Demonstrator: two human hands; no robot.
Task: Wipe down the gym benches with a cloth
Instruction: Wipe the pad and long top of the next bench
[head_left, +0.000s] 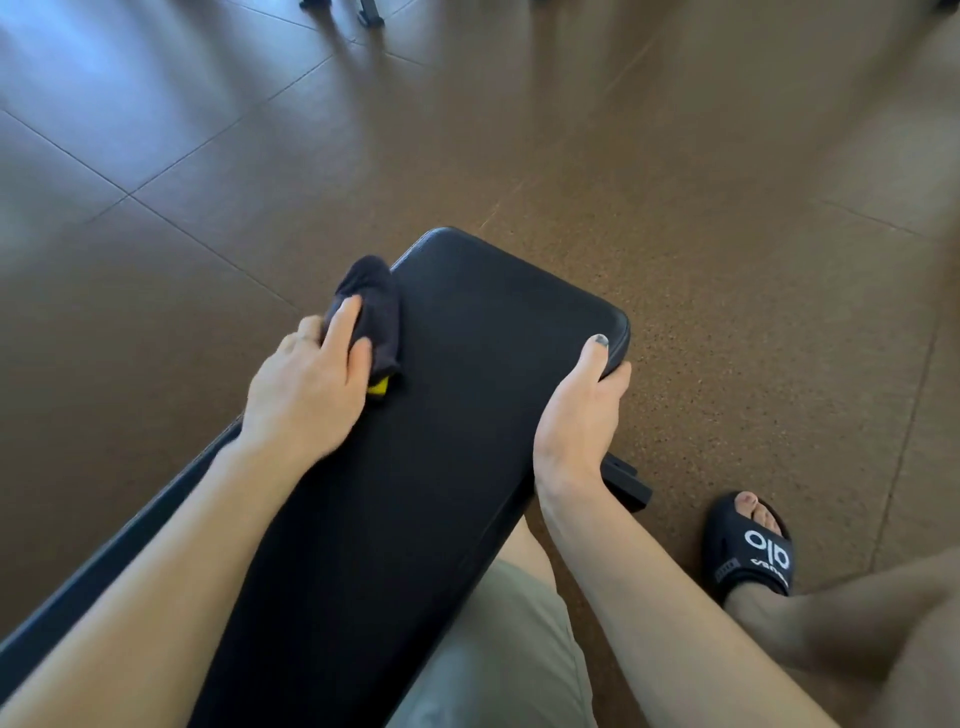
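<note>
Head view: left hand (306, 384) presses a dark cloth (371, 312) against the black bench (467, 364) pad's left edge, while right hand (582, 415) grips the opposite edge, likely steadying it.

A black padded gym bench (441, 415) runs diagonally from the lower left of the frame to its rounded end at centre. A dark, bunched cloth (371, 312) with a yellow patch at its lower edge lies against the bench's left edge, left of centre.
</note>
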